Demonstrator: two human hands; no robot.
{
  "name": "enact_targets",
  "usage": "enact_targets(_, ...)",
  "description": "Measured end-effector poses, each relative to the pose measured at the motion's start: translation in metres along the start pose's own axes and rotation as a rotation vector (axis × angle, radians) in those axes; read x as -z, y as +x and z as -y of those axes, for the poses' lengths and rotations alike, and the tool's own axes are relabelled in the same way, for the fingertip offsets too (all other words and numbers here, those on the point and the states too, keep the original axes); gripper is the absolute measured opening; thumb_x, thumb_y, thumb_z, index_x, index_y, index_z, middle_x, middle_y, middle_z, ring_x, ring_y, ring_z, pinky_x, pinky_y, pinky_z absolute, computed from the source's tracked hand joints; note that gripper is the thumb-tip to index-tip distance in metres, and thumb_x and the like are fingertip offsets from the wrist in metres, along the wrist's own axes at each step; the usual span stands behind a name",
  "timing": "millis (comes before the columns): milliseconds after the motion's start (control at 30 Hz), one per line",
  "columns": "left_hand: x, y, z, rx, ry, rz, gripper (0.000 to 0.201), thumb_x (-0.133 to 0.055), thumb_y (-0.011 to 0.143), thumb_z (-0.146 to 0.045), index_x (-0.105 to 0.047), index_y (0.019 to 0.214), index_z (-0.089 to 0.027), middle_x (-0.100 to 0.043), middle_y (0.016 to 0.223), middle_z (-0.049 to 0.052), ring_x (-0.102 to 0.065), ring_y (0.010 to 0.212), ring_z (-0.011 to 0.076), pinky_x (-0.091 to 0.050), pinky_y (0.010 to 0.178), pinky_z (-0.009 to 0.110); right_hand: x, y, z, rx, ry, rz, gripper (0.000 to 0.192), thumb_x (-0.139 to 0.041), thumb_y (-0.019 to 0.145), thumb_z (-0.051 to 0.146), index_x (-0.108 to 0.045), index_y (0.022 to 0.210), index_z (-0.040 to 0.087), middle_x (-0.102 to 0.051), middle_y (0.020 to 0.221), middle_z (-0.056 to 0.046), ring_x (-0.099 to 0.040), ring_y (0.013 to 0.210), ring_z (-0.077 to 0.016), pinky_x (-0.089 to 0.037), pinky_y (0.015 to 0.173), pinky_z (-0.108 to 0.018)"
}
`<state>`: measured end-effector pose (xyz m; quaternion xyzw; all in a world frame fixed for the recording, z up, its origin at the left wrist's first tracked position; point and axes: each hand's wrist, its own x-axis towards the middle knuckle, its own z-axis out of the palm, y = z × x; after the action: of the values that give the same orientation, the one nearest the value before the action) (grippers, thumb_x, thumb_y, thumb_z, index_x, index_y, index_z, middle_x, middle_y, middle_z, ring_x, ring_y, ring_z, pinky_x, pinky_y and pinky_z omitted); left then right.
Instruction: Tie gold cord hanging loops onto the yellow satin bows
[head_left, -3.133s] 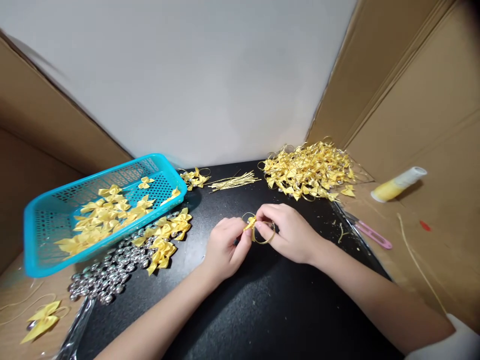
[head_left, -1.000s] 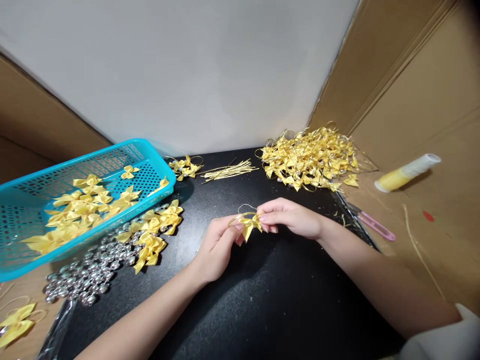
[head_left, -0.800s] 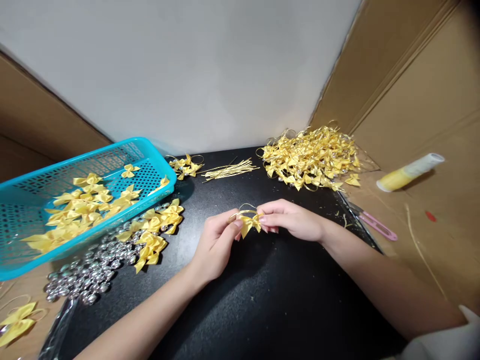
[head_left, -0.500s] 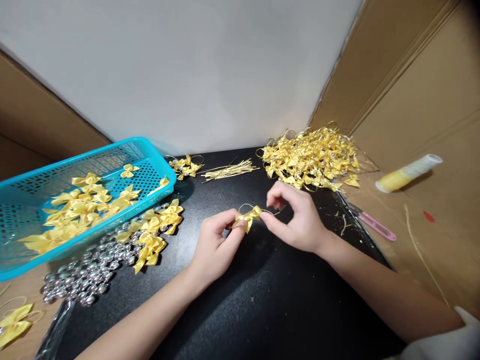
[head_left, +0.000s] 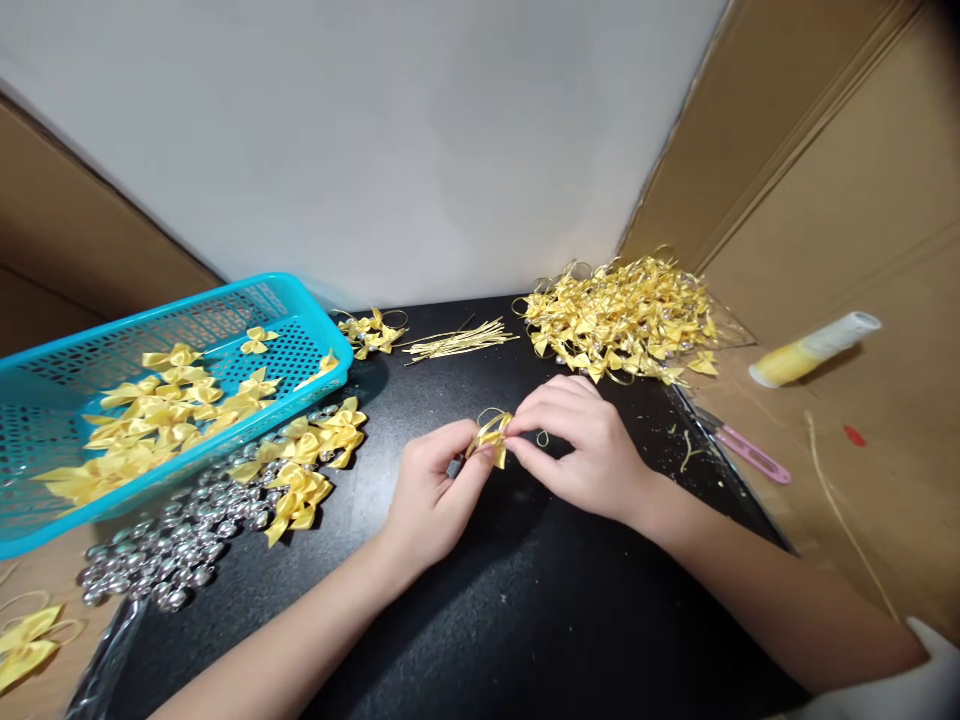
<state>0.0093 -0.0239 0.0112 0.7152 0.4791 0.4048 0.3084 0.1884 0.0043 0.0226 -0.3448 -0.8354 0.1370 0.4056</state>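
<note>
Where fingertips (head_left: 491, 452) meet, yellow bow (head_left: 493, 437).

Both forearms are bare to the elbow; a white sleeve (head_left: 900, 690) edge shows (right arm only).

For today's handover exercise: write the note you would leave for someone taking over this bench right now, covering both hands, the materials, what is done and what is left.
Left hand: pinches a yellow bow above the black mat.
Right hand: fingertips on the same bow and its gold cord loop.
Materials: loose bows in the blue basket and beside it, silver bells, cut gold cords.
Done: a large pile of corded bows at the far right.
Left: the bow in hand looks unfinished; many plain bows remain.
</note>
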Motion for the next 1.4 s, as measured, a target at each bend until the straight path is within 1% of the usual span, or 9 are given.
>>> enact_targets(167, -0.001, 0.0, 0.001, -0.006, 0.004, 0.001, 0.032, -0.048, 0.09, -0.024, -0.047, 0.059, -0.017, -0.044, 0.055, -0.003, -0.04, 0.054, 0.0106, -0.032, 0.054, 0.024, 0.0, 0.0, 0.001, -0.056, 0.005, 0.017, 0.012, -0.064, 0.082, 0.016, -0.061, 0.071, 0.019, -0.067, 0.072, 0.0, -0.058, 0.071, -0.0155, -0.037, 0.073, -0.032)
enact_targets(333, -0.001, -0.001, 0.001, -0.017, -0.013, 0.005, 0.03, -0.048, 0.09, -0.022, -0.05, 0.061, -0.017, -0.048, 0.057, -0.003, -0.044, 0.055, 0.0109, -0.034, 0.056, 0.024, 0.001, 0.0, 0.004, -0.058, -0.002, 0.078, 0.012, -0.062, 0.084, 0.018, -0.058, 0.072, 0.019, -0.064, 0.071, 0.001, -0.056, 0.072, -0.0153, -0.035, 0.074, -0.033)
enact_targets(467, 0.0, -0.002, 0.0, -0.013, 0.008, 0.003, 0.031, -0.048, 0.089, -0.022, -0.048, 0.059, -0.017, -0.046, 0.056, -0.003, -0.042, 0.054, 0.0108, -0.032, 0.055, 0.024, 0.005, 0.0, 0.006, -0.038, 0.001, 0.103, 0.01, -0.062, 0.082, 0.018, -0.057, 0.073, 0.018, -0.063, 0.073, 0.001, -0.054, 0.073, -0.0154, -0.032, 0.075, -0.034)
enact_targets(567, 0.0, -0.001, 0.0, -0.007, -0.045, 0.054, 0.03, -0.046, 0.09, -0.022, -0.047, 0.06, -0.017, -0.046, 0.058, -0.003, -0.042, 0.056, 0.0104, -0.033, 0.056, 0.024, 0.01, 0.002, 0.005, 0.028, -0.024, 0.117, 0.007, -0.059, 0.086, 0.018, -0.06, 0.078, 0.019, -0.064, 0.077, 0.0, -0.053, 0.077, -0.0162, -0.031, 0.077, -0.035)
enact_targets(667, 0.001, 0.001, -0.001, 0.034, -0.14, 0.126, 0.032, -0.044, 0.091, -0.024, -0.043, 0.06, -0.018, -0.043, 0.058, -0.004, -0.039, 0.056, 0.0101, -0.032, 0.056, 0.024, 0.015, 0.005, 0.003, 0.066, -0.042, 0.22, 0.006, -0.06, 0.088, 0.02, -0.062, 0.082, 0.02, -0.065, 0.084, 0.0, -0.052, 0.083, -0.0171, -0.03, 0.082, -0.036)
enact_targets(800, 0.001, 0.003, 0.0, 0.134, -0.26, 0.236, 0.031, -0.043, 0.088, -0.026, -0.04, 0.059, -0.019, -0.039, 0.057, -0.004, -0.035, 0.055, 0.0102, -0.031, 0.055, 0.024, 0.022, 0.008, 0.0, 0.025, 0.015, 0.368, 0.006, -0.062, 0.088, 0.021, -0.059, 0.083, 0.02, -0.063, 0.086, 0.0, -0.051, 0.086, -0.017, -0.029, 0.082, -0.035)
enact_targets(967, 0.002, 0.004, 0.0, 0.179, -0.309, 0.317, 0.027, -0.043, 0.084, -0.023, -0.04, 0.058, -0.018, -0.038, 0.057, -0.004, -0.033, 0.055, 0.01, -0.03, 0.055, 0.024, 0.026, 0.01, 0.0, -0.017, 0.07, 0.468, 0.01, -0.064, 0.089, 0.025, -0.057, 0.082, 0.02, -0.062, 0.086, 0.0, -0.051, 0.087, -0.0168, -0.029, 0.082, -0.034)
enact_targets(1267, 0.003, 0.004, -0.001, 0.207, -0.347, 0.391, 0.025, -0.043, 0.084, -0.022, -0.043, 0.059, -0.018, -0.042, 0.06, -0.004, -0.036, 0.058, 0.0105, -0.031, 0.058, 0.024, 0.026, 0.009, 0.0, -0.041, 0.11, 0.525, 0.01, -0.064, 0.088, 0.023, -0.057, 0.083, 0.02, -0.061, 0.085, 0.001, -0.052, 0.088, -0.0161, -0.028, 0.084, -0.033)
enact_targets(1400, 0.003, 0.004, 0.0, 0.154, -0.305, 0.399, 0.028, -0.044, 0.088, -0.028, -0.044, 0.061, -0.018, -0.043, 0.06, -0.003, -0.038, 0.058, 0.0107, -0.032, 0.058, 0.025, 0.026, 0.009, 0.001, -0.053, 0.127, 0.522, 0.01, -0.063, 0.088, 0.02, -0.057, 0.08, 0.02, -0.062, 0.083, 0.001, -0.053, 0.086, -0.0154, -0.028, 0.084, -0.033)
